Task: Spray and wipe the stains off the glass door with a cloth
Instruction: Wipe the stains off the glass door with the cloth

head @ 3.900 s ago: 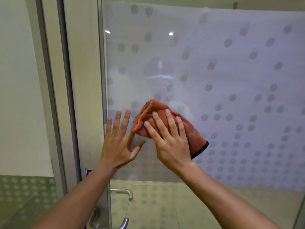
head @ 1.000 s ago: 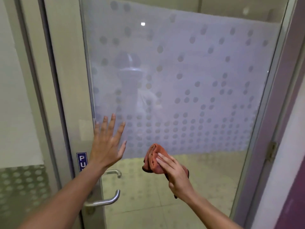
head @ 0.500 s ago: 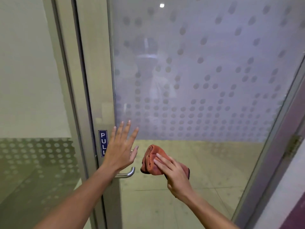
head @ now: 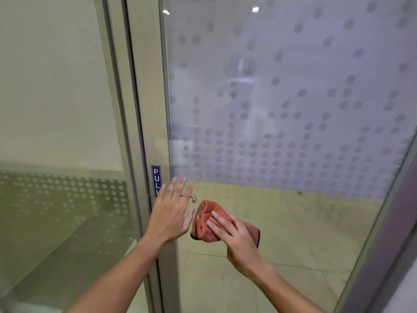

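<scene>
Clear glass (head: 293, 222) right of cloth (head: 203, 219) open; door handle (head: 191, 197) crowds left hand (head: 169, 218).

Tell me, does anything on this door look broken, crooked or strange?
Nothing stands out. The glass door looks intact, and its PULL sign sits straight. The right hand presses an orange cloth flat to the clear glass; the left hand is spread open beside it.

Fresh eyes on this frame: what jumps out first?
The orange cloth, low and centre, pressed flat to the clear lower glass by the right hand. Beside it the left hand is spread open over the door frame, just under the blue PULL sticker. Above them, the frosted dotted film fills the upper right of the door.
</scene>
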`<control>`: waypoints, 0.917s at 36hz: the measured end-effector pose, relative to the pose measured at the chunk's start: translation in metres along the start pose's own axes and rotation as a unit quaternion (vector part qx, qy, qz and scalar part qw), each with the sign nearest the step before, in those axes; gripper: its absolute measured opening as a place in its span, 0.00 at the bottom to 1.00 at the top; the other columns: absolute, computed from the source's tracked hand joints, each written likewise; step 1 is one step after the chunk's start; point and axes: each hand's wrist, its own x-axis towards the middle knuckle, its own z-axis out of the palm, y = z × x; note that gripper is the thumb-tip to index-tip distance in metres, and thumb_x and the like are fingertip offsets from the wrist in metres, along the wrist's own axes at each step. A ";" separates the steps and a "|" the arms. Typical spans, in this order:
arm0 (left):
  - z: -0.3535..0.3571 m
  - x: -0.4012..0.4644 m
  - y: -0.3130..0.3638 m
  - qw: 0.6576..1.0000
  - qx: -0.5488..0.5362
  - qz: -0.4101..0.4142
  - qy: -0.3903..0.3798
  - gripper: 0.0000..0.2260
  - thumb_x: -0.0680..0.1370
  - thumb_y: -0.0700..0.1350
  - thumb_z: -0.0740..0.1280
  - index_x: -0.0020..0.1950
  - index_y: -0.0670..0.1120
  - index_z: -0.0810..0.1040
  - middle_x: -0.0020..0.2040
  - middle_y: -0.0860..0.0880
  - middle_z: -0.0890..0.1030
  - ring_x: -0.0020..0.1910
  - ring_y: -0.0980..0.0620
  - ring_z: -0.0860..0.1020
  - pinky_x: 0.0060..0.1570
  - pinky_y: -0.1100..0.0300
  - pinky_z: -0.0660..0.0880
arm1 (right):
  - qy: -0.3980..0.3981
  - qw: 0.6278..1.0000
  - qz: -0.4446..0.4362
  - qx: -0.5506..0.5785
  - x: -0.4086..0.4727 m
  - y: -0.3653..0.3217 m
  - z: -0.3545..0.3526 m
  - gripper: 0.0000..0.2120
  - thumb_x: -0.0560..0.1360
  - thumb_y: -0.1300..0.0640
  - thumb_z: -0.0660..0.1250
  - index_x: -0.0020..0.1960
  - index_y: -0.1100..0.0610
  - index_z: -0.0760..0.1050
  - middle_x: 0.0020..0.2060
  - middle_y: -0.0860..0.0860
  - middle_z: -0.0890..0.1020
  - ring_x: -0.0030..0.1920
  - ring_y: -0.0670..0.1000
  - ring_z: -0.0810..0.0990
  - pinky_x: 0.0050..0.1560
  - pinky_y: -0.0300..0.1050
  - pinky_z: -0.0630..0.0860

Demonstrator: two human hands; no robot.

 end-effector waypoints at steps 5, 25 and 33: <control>-0.011 -0.041 0.015 0.999 0.001 -0.041 -0.012 0.30 0.78 0.57 0.57 0.76 0.44 0.71 0.77 0.41 0.69 0.77 0.38 0.67 0.74 0.39 0.66 | 0.001 0.999 -0.032 0.005 -0.016 -0.013 0.003 0.43 0.62 0.76 0.65 0.74 0.51 0.73 0.76 0.50 0.72 0.67 0.65 0.76 0.64 0.61 0.76; -0.045 -0.215 -0.012 0.972 0.088 -0.182 -0.118 0.28 0.76 0.56 0.64 0.73 0.46 0.75 0.79 0.40 0.66 0.77 0.40 0.67 0.72 0.39 0.69 | 0.017 0.982 -0.172 0.075 -0.043 -0.114 0.047 0.31 0.72 0.66 0.54 0.71 0.53 0.77 0.72 0.50 0.76 0.68 0.64 0.76 0.64 0.58 0.77; -0.070 -0.270 -0.038 0.954 0.090 -0.251 -0.138 0.28 0.78 0.56 0.63 0.76 0.46 0.72 0.81 0.41 0.63 0.79 0.41 0.65 0.73 0.39 0.69 | 0.003 0.971 -0.212 0.114 -0.034 -0.168 0.063 0.45 0.59 0.77 0.77 0.73 0.51 0.76 0.74 0.48 0.74 0.68 0.64 0.76 0.64 0.59 0.77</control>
